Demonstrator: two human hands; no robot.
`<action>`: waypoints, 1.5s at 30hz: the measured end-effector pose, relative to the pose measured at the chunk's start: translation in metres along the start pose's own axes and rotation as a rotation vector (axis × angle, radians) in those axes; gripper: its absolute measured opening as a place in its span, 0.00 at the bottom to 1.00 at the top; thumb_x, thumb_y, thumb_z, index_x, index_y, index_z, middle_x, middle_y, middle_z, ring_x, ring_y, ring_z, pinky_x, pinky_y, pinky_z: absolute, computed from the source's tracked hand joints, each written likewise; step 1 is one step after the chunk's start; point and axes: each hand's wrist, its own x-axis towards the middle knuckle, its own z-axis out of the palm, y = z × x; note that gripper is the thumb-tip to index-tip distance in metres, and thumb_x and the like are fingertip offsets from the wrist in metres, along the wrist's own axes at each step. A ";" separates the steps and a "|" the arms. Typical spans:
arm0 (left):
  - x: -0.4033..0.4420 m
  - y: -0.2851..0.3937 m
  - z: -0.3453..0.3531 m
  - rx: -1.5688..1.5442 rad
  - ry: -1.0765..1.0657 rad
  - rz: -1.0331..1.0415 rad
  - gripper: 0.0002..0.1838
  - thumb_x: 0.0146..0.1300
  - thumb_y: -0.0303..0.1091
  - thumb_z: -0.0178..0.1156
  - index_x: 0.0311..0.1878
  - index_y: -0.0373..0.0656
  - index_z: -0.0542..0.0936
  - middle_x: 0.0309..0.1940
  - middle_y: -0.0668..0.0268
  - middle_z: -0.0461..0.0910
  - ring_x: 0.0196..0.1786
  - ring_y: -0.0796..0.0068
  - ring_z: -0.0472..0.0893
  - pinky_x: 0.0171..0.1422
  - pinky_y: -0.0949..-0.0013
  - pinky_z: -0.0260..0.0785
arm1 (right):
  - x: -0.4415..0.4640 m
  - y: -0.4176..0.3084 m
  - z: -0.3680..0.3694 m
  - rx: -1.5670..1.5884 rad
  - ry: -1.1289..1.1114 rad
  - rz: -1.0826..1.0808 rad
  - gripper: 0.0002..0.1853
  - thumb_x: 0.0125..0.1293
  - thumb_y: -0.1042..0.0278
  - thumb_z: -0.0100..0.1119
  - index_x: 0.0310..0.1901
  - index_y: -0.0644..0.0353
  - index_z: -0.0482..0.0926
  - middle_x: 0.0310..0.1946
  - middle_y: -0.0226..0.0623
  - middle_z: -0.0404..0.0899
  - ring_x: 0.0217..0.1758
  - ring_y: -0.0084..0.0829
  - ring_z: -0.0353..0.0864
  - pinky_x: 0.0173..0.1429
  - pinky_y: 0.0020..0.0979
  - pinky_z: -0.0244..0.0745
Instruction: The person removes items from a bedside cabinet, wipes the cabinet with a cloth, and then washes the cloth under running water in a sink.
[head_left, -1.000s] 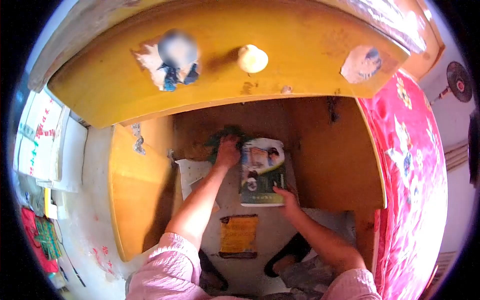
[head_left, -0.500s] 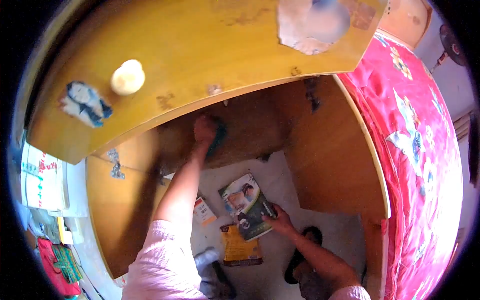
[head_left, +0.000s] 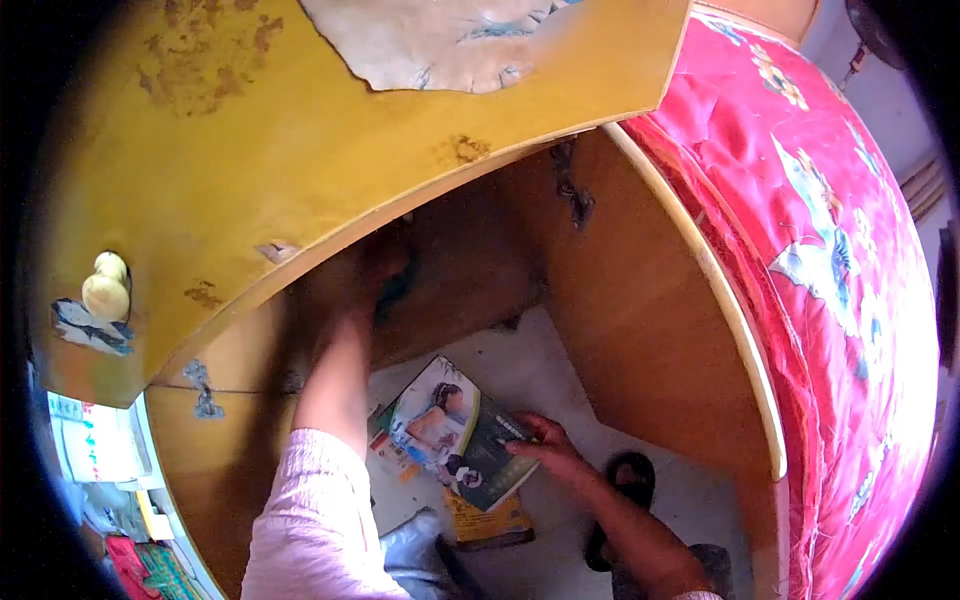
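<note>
My left hand (head_left: 382, 262) reaches up into the dark inside of the wooden cabinet (head_left: 470, 260), its fingers closed on a dark green cloth (head_left: 395, 290) against the back panel. In my right hand (head_left: 545, 445) is the edge of a book (head_left: 440, 425) with a white and green cover, tilted above the floor. Below the book lies a yellow packet (head_left: 485, 522). A small orange and white card (head_left: 395, 455) shows partly behind the book's left side.
Above the opening is a yellow drawer front (head_left: 300, 130) with a round knob (head_left: 107, 288). An open door (head_left: 660, 310) stands at the right, beside red floral fabric (head_left: 790, 250). The left door (head_left: 215, 450) is also open. A dark shoe (head_left: 632, 478) rests on the floor.
The view has turned and moved closer to the drawer front. My left hand has moved with the cloth from low in the cabinet up its back panel. The book has tilted over the yellow packet.
</note>
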 end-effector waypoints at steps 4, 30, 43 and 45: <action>0.006 0.001 0.004 0.025 0.005 0.004 0.19 0.63 0.45 0.53 0.52 0.45 0.79 0.52 0.53 0.78 0.56 0.51 0.75 0.60 0.54 0.67 | 0.029 0.034 -0.012 -0.170 0.041 -0.084 0.28 0.55 0.70 0.70 0.57 0.63 0.73 0.49 0.32 0.78 0.53 0.25 0.75 0.58 0.29 0.70; 0.061 -0.070 -0.088 0.323 -0.243 0.173 0.23 0.64 0.48 0.55 0.58 0.48 0.76 0.58 0.60 0.75 0.60 0.59 0.73 0.65 0.59 0.63 | 0.047 0.000 0.022 0.324 0.455 -0.324 0.25 0.53 0.72 0.65 0.55 0.60 0.73 0.43 0.33 0.79 0.45 0.26 0.76 0.51 0.29 0.72; 0.040 -0.061 -0.005 0.169 -0.059 -0.071 0.24 0.65 0.48 0.54 0.60 0.46 0.75 0.60 0.61 0.73 0.60 0.63 0.71 0.66 0.61 0.62 | 0.034 -0.014 0.031 0.236 0.571 -0.371 0.25 0.53 0.73 0.64 0.55 0.60 0.72 0.46 0.34 0.77 0.50 0.28 0.75 0.56 0.30 0.69; 0.042 -0.026 0.006 0.152 -0.064 0.008 0.24 0.65 0.48 0.54 0.60 0.46 0.75 0.60 0.61 0.73 0.61 0.64 0.71 0.66 0.62 0.61 | 0.013 -0.061 0.053 0.556 0.548 -0.279 0.24 0.53 0.73 0.64 0.54 0.60 0.72 0.45 0.34 0.77 0.49 0.28 0.75 0.56 0.29 0.69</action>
